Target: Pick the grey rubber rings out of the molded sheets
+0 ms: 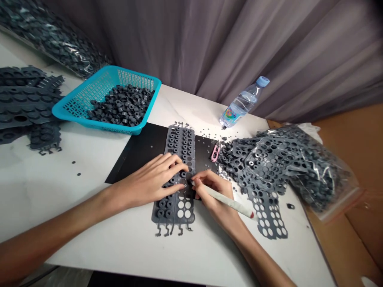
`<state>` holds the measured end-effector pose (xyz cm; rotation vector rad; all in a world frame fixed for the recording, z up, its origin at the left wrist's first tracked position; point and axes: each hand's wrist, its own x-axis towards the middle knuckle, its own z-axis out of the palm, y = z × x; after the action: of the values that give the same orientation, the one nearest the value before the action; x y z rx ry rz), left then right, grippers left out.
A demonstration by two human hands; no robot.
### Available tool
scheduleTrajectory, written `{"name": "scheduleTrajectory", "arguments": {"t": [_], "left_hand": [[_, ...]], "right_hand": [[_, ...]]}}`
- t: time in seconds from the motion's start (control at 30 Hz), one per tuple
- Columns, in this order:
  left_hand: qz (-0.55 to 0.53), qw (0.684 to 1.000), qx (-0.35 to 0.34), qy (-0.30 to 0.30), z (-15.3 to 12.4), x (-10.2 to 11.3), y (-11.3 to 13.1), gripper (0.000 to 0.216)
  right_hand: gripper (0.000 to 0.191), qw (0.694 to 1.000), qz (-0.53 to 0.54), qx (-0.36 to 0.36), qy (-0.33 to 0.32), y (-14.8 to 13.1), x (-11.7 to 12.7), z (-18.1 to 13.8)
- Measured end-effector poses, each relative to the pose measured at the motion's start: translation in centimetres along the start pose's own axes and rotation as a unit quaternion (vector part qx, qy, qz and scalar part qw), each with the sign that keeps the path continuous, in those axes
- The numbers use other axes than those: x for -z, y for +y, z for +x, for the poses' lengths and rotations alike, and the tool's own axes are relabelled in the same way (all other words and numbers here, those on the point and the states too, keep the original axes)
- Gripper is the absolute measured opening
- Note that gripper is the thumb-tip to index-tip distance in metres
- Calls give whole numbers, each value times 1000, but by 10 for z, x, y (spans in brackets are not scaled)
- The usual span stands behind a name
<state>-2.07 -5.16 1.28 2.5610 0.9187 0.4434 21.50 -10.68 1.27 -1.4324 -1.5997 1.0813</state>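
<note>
A dark grey moulded rubber sheet [180, 139] with rows of small round bushings lies lengthwise in front of me, partly over a black mat [134, 155]. At its near right part, several round holes show the white table through them. My left hand [154, 177] rests across the sheet from the left, fingers extended, with thumb and forefinger apart on either side of a bushing row. My right hand [217, 189] is closed around a pen-like tool [230, 204] with a whitish wrapped handle and a red end. The tool's tip is at the sheet's right side, partly hidden by the fingers.
A turquoise basket [98, 124] holds loose bushings. Stacked rubber sheets [26, 103] lie left, below a large plastic bag [56, 36] of parts. Pink thread snips [215, 152], a water bottle [241, 104], punched sheets [266, 159] and another bag [323, 187] are right. Small discs are scattered.
</note>
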Motion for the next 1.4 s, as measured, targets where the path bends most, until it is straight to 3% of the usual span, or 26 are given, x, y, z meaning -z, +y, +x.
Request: {"name": "scheduleTrajectory", "arguments": {"t": [0.7, 0.8, 0.87, 0.93, 1.1, 1.23, 1.4], "left_hand": [[45, 998, -14, 37, 6, -8, 5, 21], [36, 994, -19, 103, 9, -4, 10, 22], [-24, 985, 15, 171, 11, 2, 12, 21], [-91, 976, 49, 193, 11, 8, 11, 18], [-84, 993, -3, 82, 10, 8, 4, 15], [-36, 998, -40, 31, 9, -2, 3, 17], [-75, 994, -33, 66, 8, -10, 5, 23]], "right_hand": [[17, 1000, 12, -3, -17, 8, -5, 4], [18, 999, 28, -21, -23, 9, -5, 6], [19, 998, 41, -37, -27, 8, -5, 8], [20, 998, 47, -42, -29, 7, -5, 8], [20, 998, 47, -29, -29, 5, -4, 7], [19, 998, 40, -27, -29, 6, -4, 6], [21, 999, 20, -7, -30, 2, -4, 5]]}}
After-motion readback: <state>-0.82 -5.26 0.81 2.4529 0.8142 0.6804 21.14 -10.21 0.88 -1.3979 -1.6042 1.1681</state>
